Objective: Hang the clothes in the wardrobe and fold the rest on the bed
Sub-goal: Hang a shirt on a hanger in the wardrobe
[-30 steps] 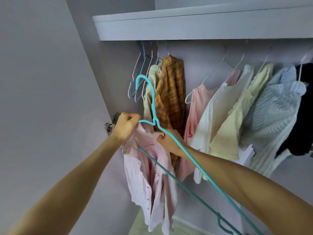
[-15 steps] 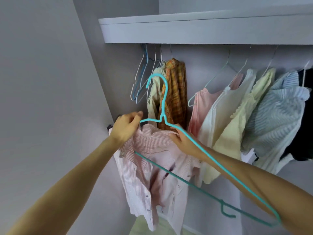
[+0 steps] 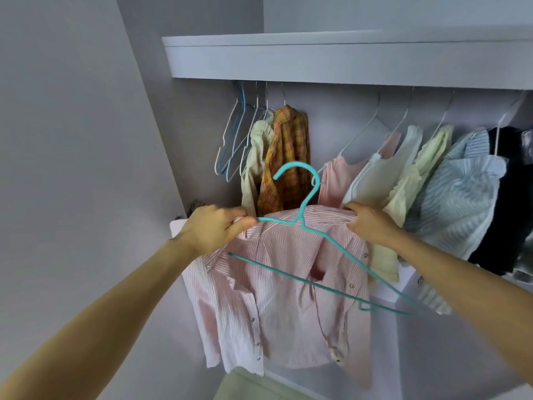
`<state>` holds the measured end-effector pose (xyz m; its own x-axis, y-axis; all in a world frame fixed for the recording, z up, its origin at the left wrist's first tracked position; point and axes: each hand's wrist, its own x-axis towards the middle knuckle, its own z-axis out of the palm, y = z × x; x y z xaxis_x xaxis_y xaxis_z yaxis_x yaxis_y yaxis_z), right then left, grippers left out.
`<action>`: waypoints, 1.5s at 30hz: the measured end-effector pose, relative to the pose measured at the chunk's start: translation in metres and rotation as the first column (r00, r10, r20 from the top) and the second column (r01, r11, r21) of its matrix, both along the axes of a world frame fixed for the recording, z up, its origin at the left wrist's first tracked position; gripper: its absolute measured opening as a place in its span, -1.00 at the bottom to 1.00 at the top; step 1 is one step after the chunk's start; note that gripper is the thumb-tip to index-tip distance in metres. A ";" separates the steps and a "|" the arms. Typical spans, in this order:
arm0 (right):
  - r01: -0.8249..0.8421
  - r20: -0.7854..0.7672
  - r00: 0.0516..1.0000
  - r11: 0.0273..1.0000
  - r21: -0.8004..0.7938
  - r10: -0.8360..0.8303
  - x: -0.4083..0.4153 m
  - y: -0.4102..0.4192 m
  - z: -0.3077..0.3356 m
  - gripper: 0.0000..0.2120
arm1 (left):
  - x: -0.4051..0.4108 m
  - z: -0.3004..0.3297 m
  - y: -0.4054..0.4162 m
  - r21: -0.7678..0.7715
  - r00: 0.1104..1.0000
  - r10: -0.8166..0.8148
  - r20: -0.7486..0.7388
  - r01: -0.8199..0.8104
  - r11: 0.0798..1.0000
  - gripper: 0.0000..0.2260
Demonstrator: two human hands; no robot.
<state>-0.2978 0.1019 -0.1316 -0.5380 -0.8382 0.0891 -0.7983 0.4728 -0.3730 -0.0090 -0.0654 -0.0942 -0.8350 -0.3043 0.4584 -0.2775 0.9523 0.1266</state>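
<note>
Wardrobe shelf (image 3: 346, 62) hides the rail; both hands' fingers pinch the pink shirt (image 3: 277, 284), teal hanger (image 3: 302, 215) half tucked inside

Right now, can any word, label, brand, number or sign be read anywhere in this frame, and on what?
None: no readable text shows in the head view.
The pink striped shirt, the teal hanger, the hanging clothes such as the plaid shirt, and the shelf carry no visible lettering, tag or label.

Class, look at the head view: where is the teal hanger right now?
The teal hanger is mid-frame, against the pink striped shirt, held between the left hand and right hand, its hook before the plaid shirt.
</note>
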 end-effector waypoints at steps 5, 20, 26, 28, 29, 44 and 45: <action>-0.107 0.106 0.986 0.971 -0.215 0.132 -0.008 0.018 -0.005 -0.72 | -0.005 0.007 0.003 -0.298 0.987 -0.022 -0.157 -0.026 0.954 -0.34; 0.080 -0.226 0.973 0.990 0.114 -0.052 -0.014 0.038 -0.031 -0.60 | -0.014 0.028 0.002 -0.556 0.938 0.160 -0.306 -0.313 0.770 -0.51; 0.168 0.049 0.985 0.984 -0.060 -0.165 0.006 0.026 -0.016 -0.73 | -0.009 0.016 -0.011 -0.463 0.894 0.306 -0.326 -0.434 0.773 -0.54; 0.108 0.001 0.994 0.992 -0.062 -0.108 0.012 0.027 -0.009 -0.73 | -0.005 0.013 -0.015 -0.430 0.883 0.308 -0.355 -0.447 0.784 -0.55; 0.079 -0.070 0.994 0.996 -0.038 -0.081 0.013 0.030 -0.009 -0.72 | -0.004 0.014 -0.017 -0.420 0.875 0.307 -0.373 -0.455 0.786 -0.55; 0.203 0.136 0.958 0.935 0.291 -0.251 0.029 0.038 -0.061 -0.77 | -0.013 0.012 0.003 -0.392 0.888 0.378 -0.264 -0.456 0.799 -0.70; 0.239 0.213 0.935 0.946 0.221 -0.285 0.034 0.037 -0.057 -0.84 | -0.011 0.012 0.003 -0.371 0.885 0.383 -0.263 -0.460 0.807 -0.71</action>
<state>-0.2636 0.1393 -0.1885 -0.7263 -0.6530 -0.2148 -0.5348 0.7331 -0.4202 -0.0205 -0.0619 -0.0825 -0.5671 -0.3598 0.7409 -0.6746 0.7191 -0.1671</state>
